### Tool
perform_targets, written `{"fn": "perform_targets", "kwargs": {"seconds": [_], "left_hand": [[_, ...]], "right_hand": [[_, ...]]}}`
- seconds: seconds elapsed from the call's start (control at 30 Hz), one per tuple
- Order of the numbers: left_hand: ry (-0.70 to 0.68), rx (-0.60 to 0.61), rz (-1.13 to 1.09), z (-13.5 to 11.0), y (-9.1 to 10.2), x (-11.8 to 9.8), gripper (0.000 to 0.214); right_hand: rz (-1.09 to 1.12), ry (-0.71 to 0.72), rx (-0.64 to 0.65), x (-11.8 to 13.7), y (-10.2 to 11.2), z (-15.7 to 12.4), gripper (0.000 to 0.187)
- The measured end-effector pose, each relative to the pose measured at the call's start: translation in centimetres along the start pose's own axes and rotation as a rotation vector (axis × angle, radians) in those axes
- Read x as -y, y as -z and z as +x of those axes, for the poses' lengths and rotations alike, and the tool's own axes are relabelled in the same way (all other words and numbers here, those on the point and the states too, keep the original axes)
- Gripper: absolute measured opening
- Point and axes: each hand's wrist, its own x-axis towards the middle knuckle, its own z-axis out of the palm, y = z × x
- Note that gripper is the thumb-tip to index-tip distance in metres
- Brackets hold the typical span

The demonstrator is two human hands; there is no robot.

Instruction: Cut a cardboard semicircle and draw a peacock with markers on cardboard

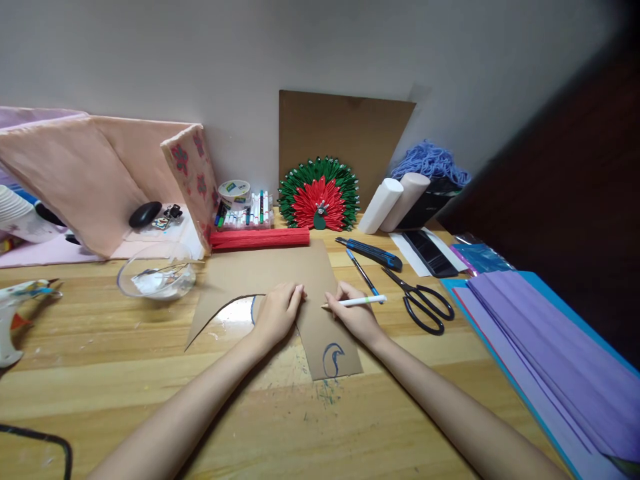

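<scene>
A brown cardboard sheet (265, 263) with a curved cut-out lies on the table in front of me. My left hand (280, 310) rests palm-down on it beside the cut edge, fingers lying on the board and partly hidden. In my right hand (353, 313) is a slim white pencil (363, 301), pinched like a writing tool. Its tan tip points left, just over the cardboard; I cannot tell whether it touches. A small dark blue curved drawing (333, 361) marks the sheet's lower right corner. Just beyond my right hand lies a blue pen (363, 272).
To the right are a utility knife (370, 253), scissors (423, 303), a phone (430, 253) and purple sheets (555, 360). Behind stand a green-and-red peacock (320, 200) and a red paper roll (260, 239). At left are a clear bowl (130, 283) and a glue gun (15, 313).
</scene>
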Motion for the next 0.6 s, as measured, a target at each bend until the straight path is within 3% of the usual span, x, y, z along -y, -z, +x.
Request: {"fn": "perform_targets", "kwargs": {"seconds": [0.6], "left_hand": [[-0.004,-0.001,-0.011,0.01,0.01,-0.04,0.038]], "right_hand": [[-0.051,0.0,0.003,-0.34,0.06,0.02,0.031]]}}
